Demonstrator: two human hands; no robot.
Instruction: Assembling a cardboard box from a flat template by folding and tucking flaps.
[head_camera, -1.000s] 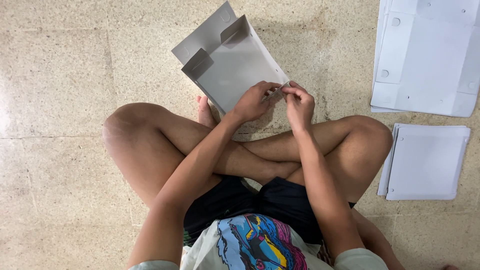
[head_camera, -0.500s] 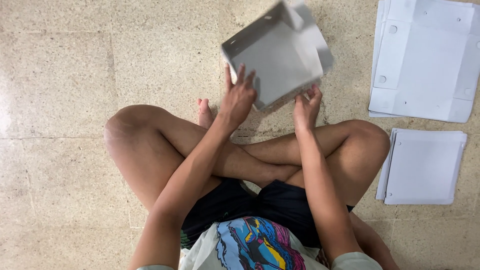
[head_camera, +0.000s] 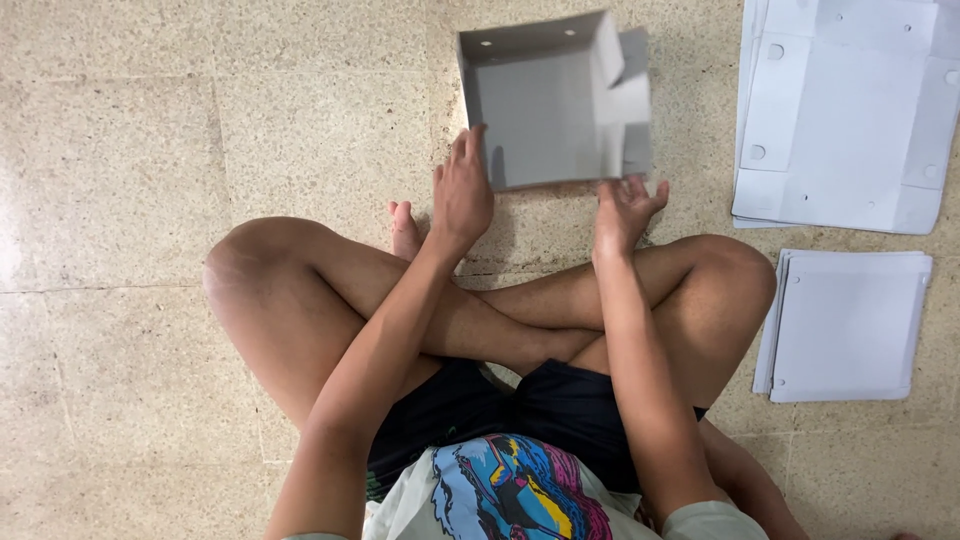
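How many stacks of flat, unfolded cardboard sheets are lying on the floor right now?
2, both at the right: a larger stack at the top right, and a smaller stack below it beside the knee. More may lie outside the picture.

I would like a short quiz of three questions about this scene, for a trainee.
1. True or false: the grey box lies on the floor with its open side up.
2. Which hand touches the box's left near corner? A) left hand B) right hand
3. Fill in: two stacks of flat white sheets lie on the person's ____ side.

Key: 1 true; 2 A; 3 right.
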